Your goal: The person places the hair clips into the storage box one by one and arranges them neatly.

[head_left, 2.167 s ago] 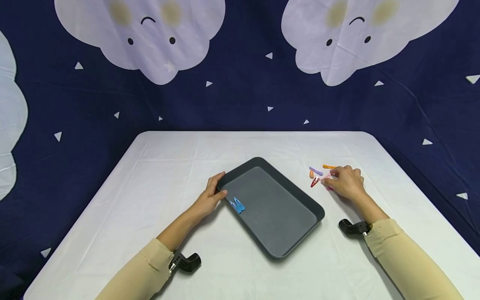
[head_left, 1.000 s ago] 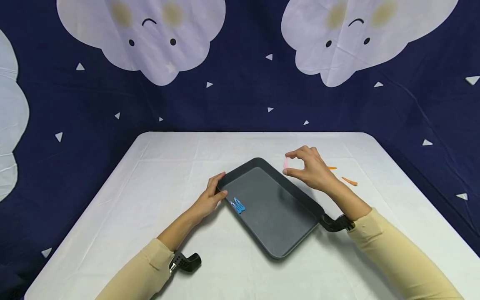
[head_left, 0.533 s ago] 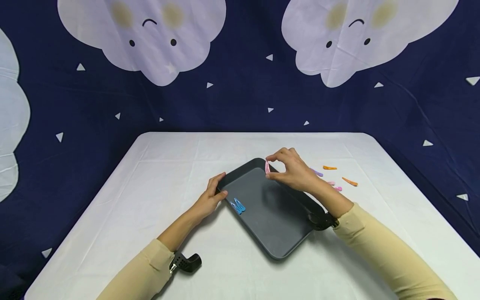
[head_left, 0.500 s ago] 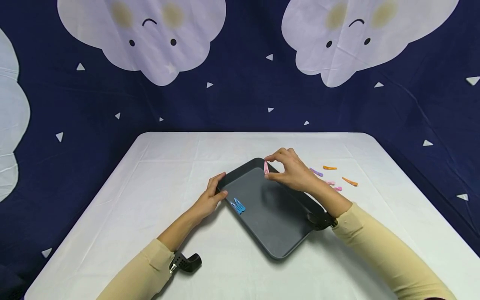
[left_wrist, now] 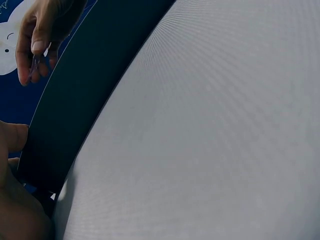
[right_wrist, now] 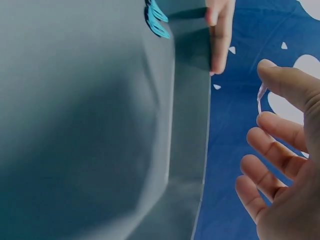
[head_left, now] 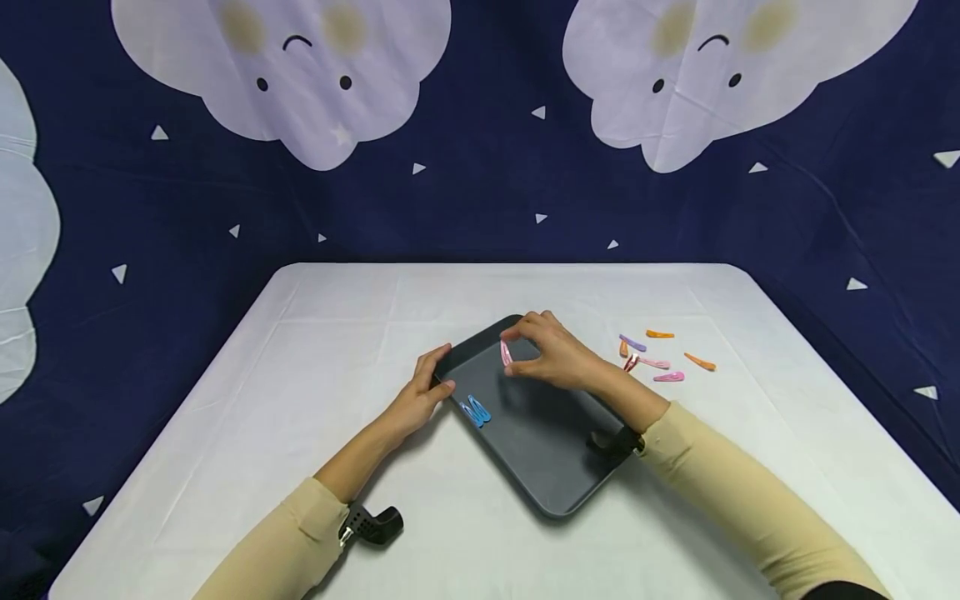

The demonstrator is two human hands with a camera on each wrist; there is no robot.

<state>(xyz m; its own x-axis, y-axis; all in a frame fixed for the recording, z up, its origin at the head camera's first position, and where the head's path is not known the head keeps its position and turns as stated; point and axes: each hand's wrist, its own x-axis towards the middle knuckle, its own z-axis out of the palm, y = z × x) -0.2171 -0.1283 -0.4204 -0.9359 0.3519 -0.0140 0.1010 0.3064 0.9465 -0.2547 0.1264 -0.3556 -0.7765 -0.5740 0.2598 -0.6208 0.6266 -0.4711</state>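
Note:
A dark grey tray (head_left: 555, 467) lies at an angle on the white table. The left hand (head_left: 415, 398) grips its left corner, thumb over the rim; the left wrist view shows that hand (left_wrist: 20, 200) against the tray's outer wall (left_wrist: 75, 90). Above the tray's far part, the right hand (head_left: 551, 354) pinches a pink hair clip (head_left: 506, 352) between thumb and forefinger. In the right wrist view the clip (right_wrist: 261, 95) spans thumb and forefinger, the other fingers spread apart. Two blue hair clips (head_left: 475, 410) lie in the tray near the left hand.
Right of the tray lie several loose clips: pink (head_left: 669, 377), red (head_left: 631, 363), purple (head_left: 632, 342) and orange (head_left: 700, 362). A black wrist camera (head_left: 378, 526) sits at the left cuff. A dark blue cloth with clouds hangs behind the table.
The right hand picked up a pink clip from the group on the right and carried it left over the tray. The left hand has stayed at the tray's corner.

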